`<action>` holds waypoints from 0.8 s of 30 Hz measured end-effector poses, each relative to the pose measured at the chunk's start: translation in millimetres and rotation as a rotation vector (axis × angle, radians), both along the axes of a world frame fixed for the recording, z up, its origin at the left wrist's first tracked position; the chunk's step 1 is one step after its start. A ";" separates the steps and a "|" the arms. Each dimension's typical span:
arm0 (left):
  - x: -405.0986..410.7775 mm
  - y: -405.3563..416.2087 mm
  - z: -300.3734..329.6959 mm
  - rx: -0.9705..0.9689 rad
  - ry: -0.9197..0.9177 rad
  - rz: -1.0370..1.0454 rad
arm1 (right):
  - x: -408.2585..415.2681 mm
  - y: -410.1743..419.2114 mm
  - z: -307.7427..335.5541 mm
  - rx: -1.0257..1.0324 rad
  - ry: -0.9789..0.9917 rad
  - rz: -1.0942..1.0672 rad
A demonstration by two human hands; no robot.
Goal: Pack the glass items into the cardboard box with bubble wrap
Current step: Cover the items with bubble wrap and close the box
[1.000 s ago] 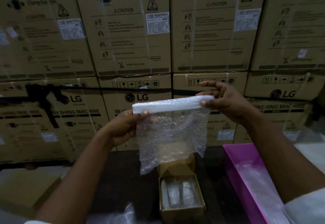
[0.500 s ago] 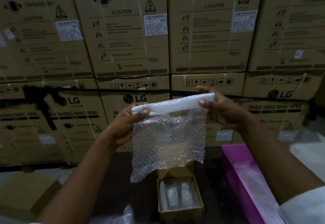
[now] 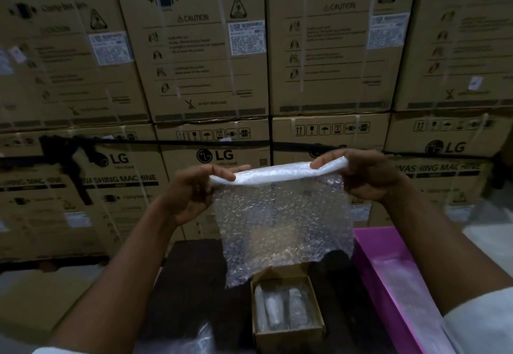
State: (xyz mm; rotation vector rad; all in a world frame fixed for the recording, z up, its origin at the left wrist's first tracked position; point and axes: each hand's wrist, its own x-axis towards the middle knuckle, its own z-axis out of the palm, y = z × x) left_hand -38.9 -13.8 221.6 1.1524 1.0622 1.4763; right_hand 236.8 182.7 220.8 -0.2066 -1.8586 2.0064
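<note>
I hold a sheet of bubble wrap (image 3: pixel 280 223) up in front of me by its rolled top edge. My left hand (image 3: pixel 191 195) pinches the left end and my right hand (image 3: pixel 363 176) pinches the right end. The sheet hangs down over the table. Below it stands a small open cardboard box (image 3: pixel 288 334) holding three wrapped glass items (image 3: pixel 280 309) side by side. The box's far flap is partly hidden behind the sheet.
A long pink tray (image 3: pixel 388 278) lies on the dark table (image 3: pixel 194 284) to the right of the box, with clear wrap in it. More crumpled plastic (image 3: pixel 200 339) sits at the near edge. Stacked washing machine cartons (image 3: pixel 211 75) form a wall behind.
Both hands have rolled the top edge of the bubble wrap a bit further and shifted slightly right. The hanging sheet looks shorter. The box has not moved.
</note>
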 end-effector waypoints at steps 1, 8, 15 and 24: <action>-0.7 -0.8 1.1 0.006 -0.037 -0.022 | 2.2 -0.3 2.2 -0.050 0.017 0.018; -4.0 12.9 -5.9 -0.031 0.134 0.200 | -7.4 -1.7 3.7 0.060 -0.085 -0.239; 2.3 7.8 -17.0 -0.178 0.137 0.096 | -10.6 -8.4 1.5 -0.028 -0.028 -0.315; -1.3 12.2 -15.1 -0.060 0.112 0.206 | -10.5 0.3 -7.5 -0.005 -0.154 -0.218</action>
